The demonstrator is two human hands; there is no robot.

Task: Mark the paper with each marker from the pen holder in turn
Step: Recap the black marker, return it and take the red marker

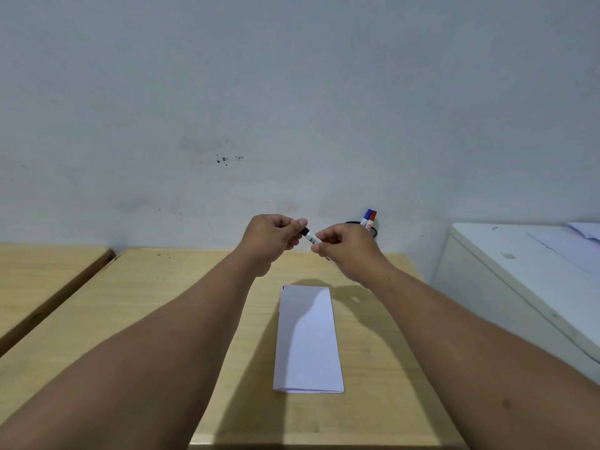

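Note:
Both my hands are raised above the far part of the wooden table (pixel 162 303), holding one black marker (pixel 311 237) between them. My left hand (pixel 271 237) pinches its black cap end. My right hand (pixel 344 248) grips its white barrel. A folded white paper (pixel 308 345) lies flat on the table below my hands, long side pointing away from me. Behind my right hand stands a dark pen holder (pixel 373 232) by the wall, mostly hidden, with a blue-capped marker (pixel 367 216) and a red-capped marker (pixel 373 217) sticking up.
A second wooden table (pixel 42 274) sits to the left across a narrow gap. A white cabinet or appliance (pixel 519 277) with sheets of paper on top stands close at the right. A grey wall (pixel 292 108) rises right behind the table.

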